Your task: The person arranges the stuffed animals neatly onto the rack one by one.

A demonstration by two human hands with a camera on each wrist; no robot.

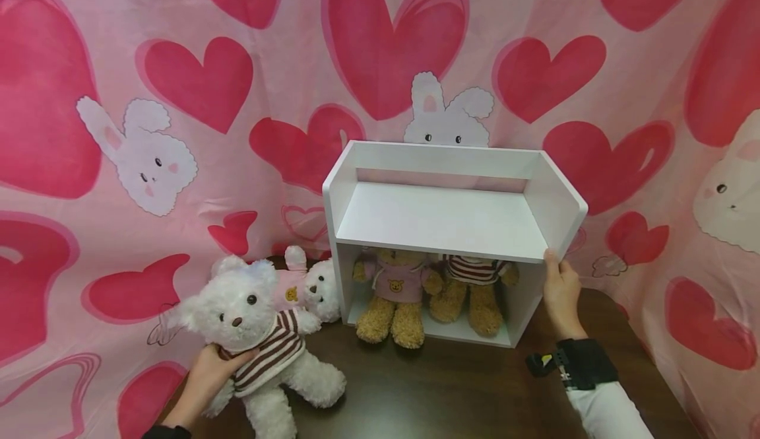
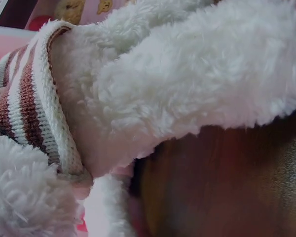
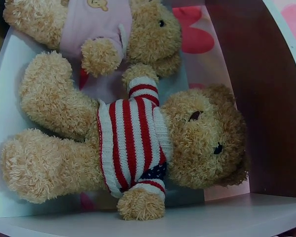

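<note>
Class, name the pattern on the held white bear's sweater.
The sweater has brown and white stripes, clearest in the left wrist view.

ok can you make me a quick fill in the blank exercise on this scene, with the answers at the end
1. The left hand holds a white bear whose sweater is patterned with brown and white ____.
2. Seen from the head camera, the right hand touches the white shelf at its ____ side.
3. The shelf's lower compartment holds ____ brown bears.
4. The other white bear, beside the shelf, has a top coloured ____.

Missing words: stripes; right; two; pink
</note>
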